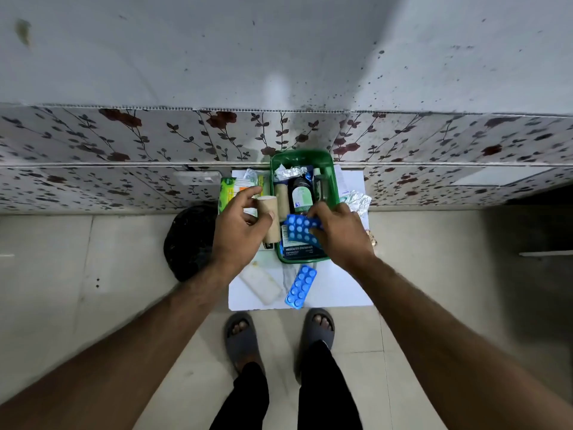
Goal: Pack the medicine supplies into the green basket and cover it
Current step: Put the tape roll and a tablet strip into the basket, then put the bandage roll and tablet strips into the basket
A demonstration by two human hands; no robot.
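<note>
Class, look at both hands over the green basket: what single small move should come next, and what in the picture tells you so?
Probably lower the blue blister pack held by the right hand into the basket and let go. It already hovers over the near end, above the box lying there. The left hand holds a tan roll just outside the left rim, which could follow.

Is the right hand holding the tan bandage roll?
No, the right hand holds a blue blister pack over the green basket; the left hand holds the tan roll.

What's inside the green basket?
The basket holds a dark bottle, a tan roll, foil strips and a box. The right hand and its blue pill strip hide whatever lies underneath.
</note>
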